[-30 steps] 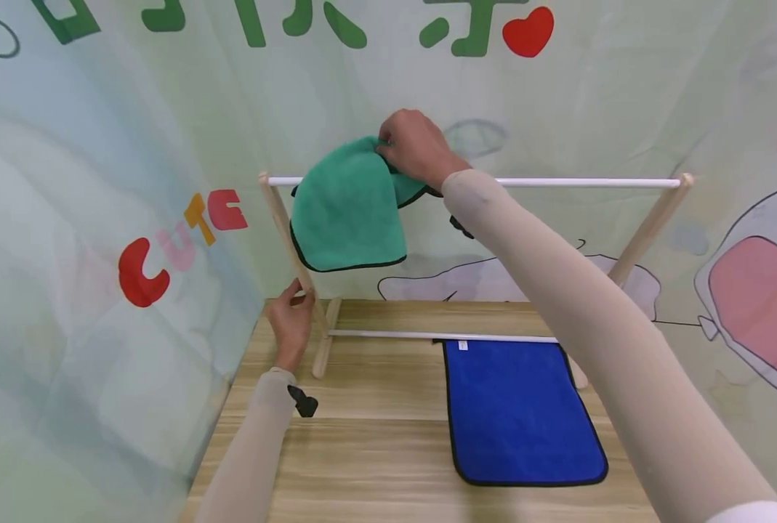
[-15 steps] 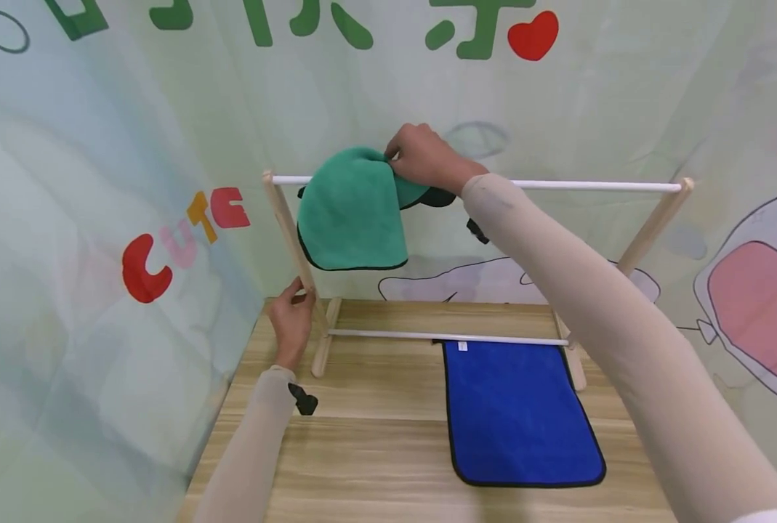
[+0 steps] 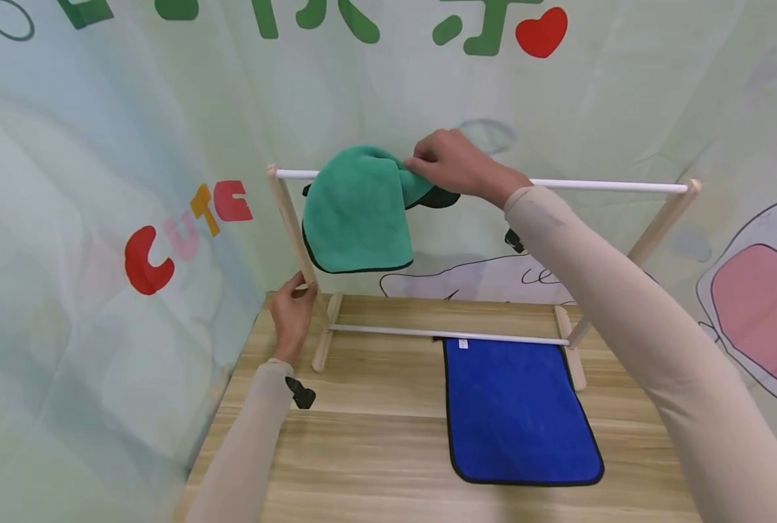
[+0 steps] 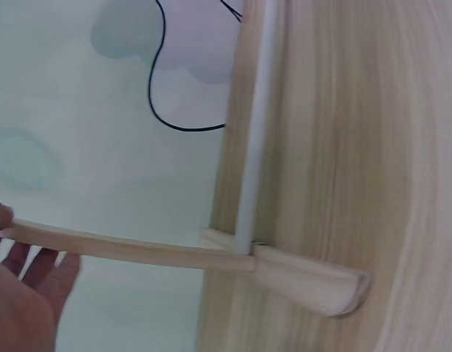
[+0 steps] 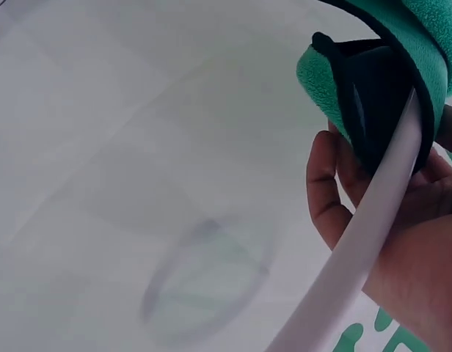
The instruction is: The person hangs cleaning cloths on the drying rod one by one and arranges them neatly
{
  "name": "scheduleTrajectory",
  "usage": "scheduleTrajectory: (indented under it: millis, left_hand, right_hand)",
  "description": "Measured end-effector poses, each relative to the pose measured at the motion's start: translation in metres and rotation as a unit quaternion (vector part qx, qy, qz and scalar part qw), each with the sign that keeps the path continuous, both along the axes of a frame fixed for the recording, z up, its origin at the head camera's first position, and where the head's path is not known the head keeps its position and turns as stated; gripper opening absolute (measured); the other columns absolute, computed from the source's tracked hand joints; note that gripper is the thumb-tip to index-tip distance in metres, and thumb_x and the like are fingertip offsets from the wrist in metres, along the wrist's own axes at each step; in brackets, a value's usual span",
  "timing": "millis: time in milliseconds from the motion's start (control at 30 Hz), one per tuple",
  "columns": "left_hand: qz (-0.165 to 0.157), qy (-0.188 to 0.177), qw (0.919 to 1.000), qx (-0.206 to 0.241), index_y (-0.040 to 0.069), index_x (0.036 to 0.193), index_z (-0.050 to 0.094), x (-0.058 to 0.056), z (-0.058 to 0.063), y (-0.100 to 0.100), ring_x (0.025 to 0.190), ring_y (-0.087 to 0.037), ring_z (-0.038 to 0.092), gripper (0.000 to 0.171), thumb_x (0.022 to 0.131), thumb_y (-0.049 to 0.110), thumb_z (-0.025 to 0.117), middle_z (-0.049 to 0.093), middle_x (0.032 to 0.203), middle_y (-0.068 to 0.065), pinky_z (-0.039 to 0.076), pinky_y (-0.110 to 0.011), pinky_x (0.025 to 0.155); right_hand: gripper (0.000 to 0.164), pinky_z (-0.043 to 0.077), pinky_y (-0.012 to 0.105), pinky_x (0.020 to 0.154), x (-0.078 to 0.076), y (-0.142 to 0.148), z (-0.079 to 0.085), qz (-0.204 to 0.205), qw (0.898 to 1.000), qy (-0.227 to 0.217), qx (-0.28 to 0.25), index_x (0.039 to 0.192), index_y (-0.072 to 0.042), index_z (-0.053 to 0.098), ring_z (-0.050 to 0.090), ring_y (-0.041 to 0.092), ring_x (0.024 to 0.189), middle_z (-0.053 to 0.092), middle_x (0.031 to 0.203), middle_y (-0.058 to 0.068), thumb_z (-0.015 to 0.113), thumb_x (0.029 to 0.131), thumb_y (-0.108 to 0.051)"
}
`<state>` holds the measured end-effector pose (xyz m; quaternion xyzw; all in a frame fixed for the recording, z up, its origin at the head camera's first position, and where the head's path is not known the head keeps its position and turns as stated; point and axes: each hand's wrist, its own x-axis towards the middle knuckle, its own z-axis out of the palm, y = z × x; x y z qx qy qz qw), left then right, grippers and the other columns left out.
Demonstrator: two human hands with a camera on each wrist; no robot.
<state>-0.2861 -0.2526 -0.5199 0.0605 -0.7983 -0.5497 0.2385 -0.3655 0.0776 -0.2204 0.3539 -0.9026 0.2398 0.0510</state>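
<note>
A green towel (image 3: 358, 214) with black edging is draped over the white top rod (image 3: 610, 186) of a wooden rack, towards its left end. My right hand (image 3: 463, 165) pinches the towel's bunched right edge at the rod. In the right wrist view the fingers (image 5: 325, 183) lie about the cloth, whose dark inner side wraps round the rod. Low on the rack's left post (image 3: 288, 218), my left hand (image 3: 290, 314) grips the wood between thumb and fingers. The left wrist view shows the post (image 4: 138, 251) running from that hand to the foot (image 4: 310, 282).
A blue towel (image 3: 519, 407) with black edging hangs from the lower rod (image 3: 395, 332) and spreads forward over the wooden table (image 3: 362, 457). The rack's right post (image 3: 663, 221) is partly behind my right forearm. A printed cloth backdrop (image 3: 185, 131) stands behind and at the left.
My right hand has moved right and slightly down along the top rod, still pinching the green towel's edge. The left hand keeps its grip on the post.
</note>
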Motion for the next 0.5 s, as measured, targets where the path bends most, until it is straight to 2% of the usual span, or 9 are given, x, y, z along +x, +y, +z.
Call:
scheduleTrajectory:
  millis: [67, 167, 333, 500]
  left_hand:
    - [-0.005, -0.021, 0.9998, 0.003, 0.004, 0.145, 0.072, 0.003, 0.005, -0.002, 0.110, -0.032, 0.074, 0.037, 0.110, 0.015, 0.071, 0.073, 0.139, -0.017, 0.050, -0.013, 0.075]
    - [-0.005, -0.033, 0.9993, 0.015, 0.005, 0.138, 0.076, 0.007, 0.015, -0.005, 0.103, -0.025, 0.075, 0.033, 0.109, 0.018, 0.072, 0.076, 0.133, -0.016, 0.053, -0.015, 0.074]
    - [-0.008, 0.011, 0.9982, 0.059, 0.001, 0.123, 0.080, 0.011, 0.031, -0.009, 0.088, -0.015, 0.077, 0.024, 0.107, 0.018, 0.075, 0.078, 0.117, -0.016, 0.064, -0.022, 0.074]
    - [-0.038, 0.045, 0.9936, 0.096, -0.002, 0.123, 0.079, 0.012, 0.046, -0.007, 0.086, -0.011, 0.075, 0.027, 0.108, 0.020, 0.075, 0.077, 0.113, -0.019, 0.066, -0.027, 0.077]
  right_hand:
    - [0.040, 0.037, 0.029, 0.067, 0.001, 0.004, -0.002, 0.011, 1.000, 0.004, -0.011, 0.080, -0.004, 0.068, 0.048, 0.020, 0.070, 0.049, 0.066, 0.002, 0.059, 0.114, -0.023]
    - [0.036, 0.041, 0.031, 0.070, 0.002, 0.009, -0.004, 0.017, 1.000, -0.003, -0.022, 0.087, -0.004, 0.075, 0.054, 0.022, 0.075, 0.058, 0.071, 0.006, 0.062, 0.113, -0.026]
    - [0.033, 0.048, 0.034, 0.075, 0.004, 0.016, -0.006, 0.011, 0.999, -0.023, -0.026, 0.100, -0.005, 0.081, 0.062, 0.024, 0.086, 0.074, 0.087, 0.010, 0.067, 0.110, -0.034]
    - [0.034, 0.051, 0.035, 0.079, 0.005, 0.020, -0.007, 0.003, 0.999, -0.037, -0.026, 0.106, -0.005, 0.082, 0.065, 0.024, 0.090, 0.078, 0.095, 0.010, 0.069, 0.108, -0.037]
